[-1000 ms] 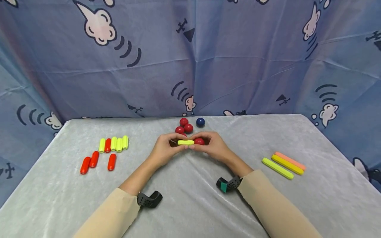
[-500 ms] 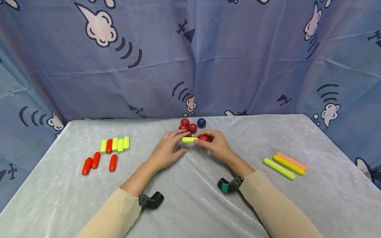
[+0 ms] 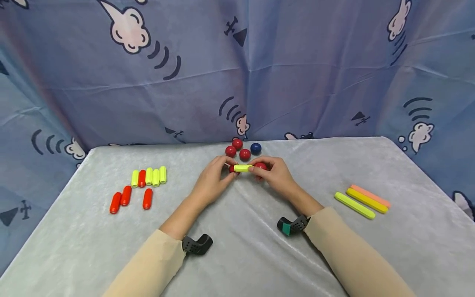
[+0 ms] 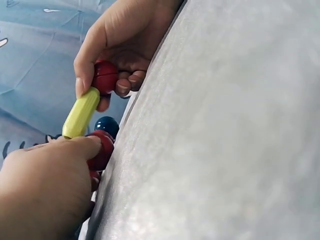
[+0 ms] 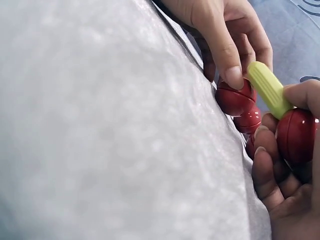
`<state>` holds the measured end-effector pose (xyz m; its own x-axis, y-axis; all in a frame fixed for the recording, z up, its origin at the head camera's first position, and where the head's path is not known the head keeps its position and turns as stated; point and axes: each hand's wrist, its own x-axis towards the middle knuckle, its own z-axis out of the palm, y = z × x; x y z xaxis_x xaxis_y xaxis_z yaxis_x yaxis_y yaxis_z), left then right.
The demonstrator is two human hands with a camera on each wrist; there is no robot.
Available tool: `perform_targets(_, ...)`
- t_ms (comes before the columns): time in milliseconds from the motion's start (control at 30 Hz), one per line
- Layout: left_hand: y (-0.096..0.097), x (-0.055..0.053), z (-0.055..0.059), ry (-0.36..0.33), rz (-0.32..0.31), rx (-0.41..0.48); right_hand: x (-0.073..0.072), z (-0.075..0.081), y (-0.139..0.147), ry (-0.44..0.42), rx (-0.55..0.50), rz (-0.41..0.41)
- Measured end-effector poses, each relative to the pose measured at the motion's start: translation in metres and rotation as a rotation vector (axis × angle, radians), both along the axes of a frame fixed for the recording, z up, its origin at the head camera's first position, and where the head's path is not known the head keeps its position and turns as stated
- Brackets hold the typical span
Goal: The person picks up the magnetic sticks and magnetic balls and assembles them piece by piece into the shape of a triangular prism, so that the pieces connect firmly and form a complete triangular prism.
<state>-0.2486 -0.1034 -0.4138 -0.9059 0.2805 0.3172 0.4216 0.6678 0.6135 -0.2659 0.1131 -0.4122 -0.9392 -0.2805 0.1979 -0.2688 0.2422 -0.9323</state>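
Note:
My right hand [image 3: 276, 175] pinches a short yellow ribbed rod [image 3: 243, 168] near its right end. A red ball [image 5: 298, 135] sits at that same end, inside the curl of the fingers. My left hand [image 3: 209, 181] holds another red ball [image 5: 235, 97] between thumb and fingers, low by the tabletop. The free end of the rod reaches right up to this second ball, overlapping it in the head view. Just behind the hands are several loose balls: red balls [image 3: 245, 155] and a dark blue ball [image 3: 255, 149].
To the left lie short yellow rods [image 3: 156, 177] in a row with a red rod [image 3: 142, 178] among them, and more red rods [image 3: 126, 195] nearer. Longer yellow-green [image 3: 354, 205], yellow [image 3: 367, 200] and orange sticks [image 3: 371, 195] lie at right. A patterned blue curtain [image 3: 297, 82] hangs behind the grey-covered table [image 3: 237, 255].
Both hands gripped the yellow rod at first. The left hand let go of it, opened toward the loose balls and took hold of a red one, now at the rod's left end.

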Motion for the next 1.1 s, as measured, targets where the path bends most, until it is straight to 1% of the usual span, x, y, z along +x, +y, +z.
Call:
perform_targets(100, 0.0007, 0.0001, 0.0, -0.02, 0.043, 0.014, -0.001, 0.0009, -0.0013, -0.004, 0.006, 0.001)
perform_targets(167, 0.0021, 0.0007, -0.0007, -0.03, 0.071, 0.04, -0.0008, 0.0012, -0.001, -0.01, 0.008, 0.005)
perform_targets(267, 0.0024, 0.0009, -0.0008, -0.045, 0.11, 0.122, -0.0007, 0.0013, -0.0013, -0.017, -0.001, -0.004)
perform_targets(367, 0.002, 0.0009, 0.0002, -0.045, 0.118, 0.198, -0.0008, 0.0005, -0.0011, -0.015, -0.008, -0.028)
perform_targets(467, 0.0016, 0.0005, -0.0003, -0.056, 0.112, 0.253, -0.0005, 0.0, -0.001, -0.022, -0.011, -0.052)
perform_targets(600, 0.0029, -0.0002, -0.0029, -0.054, 0.099, 0.313, 0.0004, 0.0008, 0.0, -0.031, -0.006, -0.083)
perform_targets(800, 0.0022, 0.002, -0.0016, -0.03, 0.1, 0.371, 0.0012, 0.002, -0.0021, -0.028, 0.0, -0.1)
perform_targets(967, 0.0025, 0.0024, -0.0009, -0.018, 0.1, 0.398, 0.0009, 0.0008, -0.0008, -0.019, 0.046, -0.075)
perform_targets(1033, 0.0035, 0.0026, -0.0003, -0.011, 0.075, 0.428, 0.0014, 0.001, 0.0, -0.011, 0.079, -0.046)
perform_targets(1100, 0.0052, 0.0031, 0.0004, -0.006, 0.029, 0.452, 0.0026, 0.0022, 0.0006, -0.004, 0.112, -0.003)
